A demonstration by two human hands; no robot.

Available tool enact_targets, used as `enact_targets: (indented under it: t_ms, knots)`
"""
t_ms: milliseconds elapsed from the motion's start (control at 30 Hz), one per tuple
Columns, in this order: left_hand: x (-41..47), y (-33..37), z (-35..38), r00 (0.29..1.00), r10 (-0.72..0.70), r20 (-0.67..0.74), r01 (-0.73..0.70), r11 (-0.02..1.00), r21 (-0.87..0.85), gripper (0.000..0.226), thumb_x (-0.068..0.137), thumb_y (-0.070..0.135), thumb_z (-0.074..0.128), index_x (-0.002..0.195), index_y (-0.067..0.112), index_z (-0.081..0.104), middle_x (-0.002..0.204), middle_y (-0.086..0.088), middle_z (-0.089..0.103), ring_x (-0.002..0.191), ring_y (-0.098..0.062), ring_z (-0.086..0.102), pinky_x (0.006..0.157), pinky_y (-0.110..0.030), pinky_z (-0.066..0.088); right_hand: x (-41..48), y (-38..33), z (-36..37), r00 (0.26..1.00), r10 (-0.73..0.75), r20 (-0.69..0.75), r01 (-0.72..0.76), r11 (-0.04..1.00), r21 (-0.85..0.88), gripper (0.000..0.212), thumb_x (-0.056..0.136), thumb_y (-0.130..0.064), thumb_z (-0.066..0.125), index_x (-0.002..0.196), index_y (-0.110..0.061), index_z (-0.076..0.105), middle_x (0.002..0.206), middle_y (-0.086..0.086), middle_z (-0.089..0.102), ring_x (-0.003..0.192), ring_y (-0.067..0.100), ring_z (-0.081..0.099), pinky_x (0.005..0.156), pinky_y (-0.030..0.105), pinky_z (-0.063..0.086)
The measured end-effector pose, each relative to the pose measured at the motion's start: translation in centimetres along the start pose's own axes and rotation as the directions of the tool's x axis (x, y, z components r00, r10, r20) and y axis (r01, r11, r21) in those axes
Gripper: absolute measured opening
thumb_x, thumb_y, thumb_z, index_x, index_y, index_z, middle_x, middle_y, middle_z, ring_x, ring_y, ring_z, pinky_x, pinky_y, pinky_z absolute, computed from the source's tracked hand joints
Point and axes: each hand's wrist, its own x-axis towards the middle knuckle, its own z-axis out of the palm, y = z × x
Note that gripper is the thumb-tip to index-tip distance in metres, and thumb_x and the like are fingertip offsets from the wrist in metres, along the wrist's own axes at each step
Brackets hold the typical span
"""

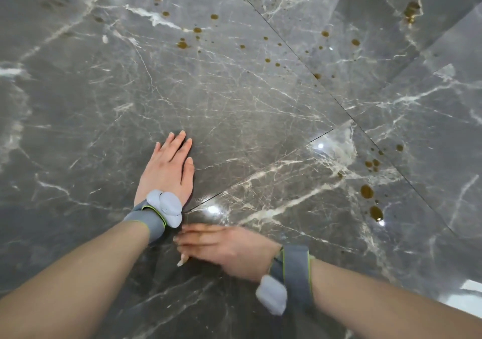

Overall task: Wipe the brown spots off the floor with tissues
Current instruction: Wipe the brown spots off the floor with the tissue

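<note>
Left hand (168,167) lies flat on the grey marble floor (234,109), fingers straight and close together, holding nothing. Right hand (227,250), blurred, sits just behind it, fingers stretched leftward and loose, empty. Brown spots (182,44) speckle the tiles well ahead and off to the right. Grey bands (146,216) wrap the 2 wrists.

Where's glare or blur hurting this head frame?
Head view: glare patches burn out on the glossy floor right of the left hand; the right hand is motion-blurred, its fingers smeared; the left hand is sharp; the brown spots farther out read clearly.
</note>
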Motion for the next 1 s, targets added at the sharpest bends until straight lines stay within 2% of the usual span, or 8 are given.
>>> enact_targets:
  t_ms: [67, 167, 233, 367, 467, 533, 700, 1000]
  knots:
    - [0.0, 0.1, 0.0, 1.000, -0.005, 0.006, 0.005, 1.000, -0.012, 0.057, 0.091, 0.031, 0.022, 0.137, 0.004, 0.043, 0.149, -0.007, 0.033, 0.141, -0.021, 0.021, 0.115, -0.024, -0.001, -0.5, 3.3, -1.4, 0.970, 0.178, -0.166, -0.189, 0.981, -0.050, 0.046, 0.074, 0.010, 0.052, 0.119, 0.001, 0.057, 0.127, 0.017, 0.057, 0.121, 0.031, 0.050, 0.111, 0.023, 0.023]
    - [0.1, 0.1, 0.0, 1.000, -0.009, 0.005, 0.009, 1.000, -0.019, 0.056, 0.092, 0.031, 0.023, 0.138, 0.005, 0.042, 0.150, -0.006, 0.031, 0.142, -0.019, 0.019, 0.115, -0.023, -0.002, -1.1, 8.1, -4.5, 0.629, 0.639, -0.443, -0.656, 0.742, 0.140, 0.044, 0.081, 0.008, 0.046, 0.122, -0.002, 0.056, 0.131, 0.015, 0.053, 0.126, 0.029, 0.046, 0.110, 0.037, 0.032]
    - [0.0, 0.0, 0.0, 1.000, -0.007, 0.004, 0.007, 1.000, 0.001, 0.059, 0.091, 0.035, 0.021, 0.138, 0.005, 0.041, 0.150, -0.006, 0.031, 0.142, -0.019, 0.019, 0.114, -0.022, -0.003, -0.4, 7.9, -4.4, 0.499, 0.737, -0.455, -0.732, 0.640, 0.234, 0.046, 0.081, 0.012, 0.047, 0.124, -0.004, 0.054, 0.135, 0.012, 0.051, 0.129, 0.028, 0.042, 0.111, 0.033, 0.029]
    - [0.1, -0.1, 0.2, 1.000, 0.005, 0.005, -0.005, 0.999, 0.037, 0.066, 0.089, 0.041, 0.016, 0.138, 0.005, 0.043, 0.150, -0.007, 0.033, 0.141, -0.021, 0.022, 0.113, -0.019, -0.004, -1.4, 1.5, -0.7, 0.846, 0.438, -0.303, -0.435, 0.897, 0.081, 0.046, 0.075, 0.011, 0.055, 0.118, -0.004, 0.058, 0.127, 0.012, 0.057, 0.123, 0.028, 0.046, 0.106, 0.035, 0.037]
    - [0.0, -0.1, 0.2, 1.000, -0.002, 0.004, 0.002, 0.999, 0.036, 0.066, 0.090, 0.042, 0.016, 0.138, 0.006, 0.043, 0.150, -0.006, 0.033, 0.141, -0.020, 0.022, 0.113, -0.017, -0.005, -4.0, -1.5, -0.2, 0.947, 0.266, -0.180, -0.249, 0.962, 0.113, 0.035, 0.078, 0.001, 0.059, 0.112, -0.008, 0.059, 0.119, 0.008, 0.061, 0.111, 0.016, 0.046, 0.101, 0.024, 0.037]
    - [0.0, 0.0, 0.2, 1.000, -0.003, 0.007, 0.003, 0.999, 0.041, 0.066, 0.090, 0.042, 0.016, 0.138, 0.006, 0.042, 0.150, -0.005, 0.032, 0.142, -0.019, 0.020, 0.113, -0.016, -0.006, -5.4, -1.7, -1.2, 0.879, 0.424, -0.217, -0.361, 0.891, 0.275, 0.025, 0.081, -0.009, 0.061, 0.105, -0.011, 0.059, 0.111, 0.003, 0.060, 0.100, 0.006, 0.049, 0.094, 0.018, 0.039]
    - [0.0, 0.2, 0.1, 1.000, 0.003, 0.006, -0.003, 0.999, 0.052, 0.065, 0.090, 0.042, 0.018, 0.138, 0.006, 0.042, 0.150, -0.005, 0.032, 0.141, -0.017, 0.020, 0.113, -0.015, -0.005, -8.4, 1.2, -3.7, 0.391, 0.854, -0.342, -0.615, 0.519, 0.594, 0.015, 0.089, -0.016, 0.054, 0.095, -0.029, 0.049, 0.091, -0.011, 0.053, 0.081, -0.004, 0.050, 0.070, 0.007, 0.039]
    - [0.7, 1.5, -0.4, 1.000, 0.006, -0.004, -0.005, 0.997, 0.080, 0.056, 0.090, 0.033, 0.032, 0.137, 0.005, 0.044, 0.149, -0.005, 0.034, 0.141, -0.017, 0.022, 0.113, -0.014, -0.003, -11.6, 3.2, -3.7, 0.417, 0.744, -0.521, -0.721, 0.621, 0.309, 0.025, 0.088, -0.011, 0.048, 0.109, -0.010, 0.062, 0.105, 0.001, 0.056, 0.091, 0.016, 0.055, 0.081, 0.015, 0.041]
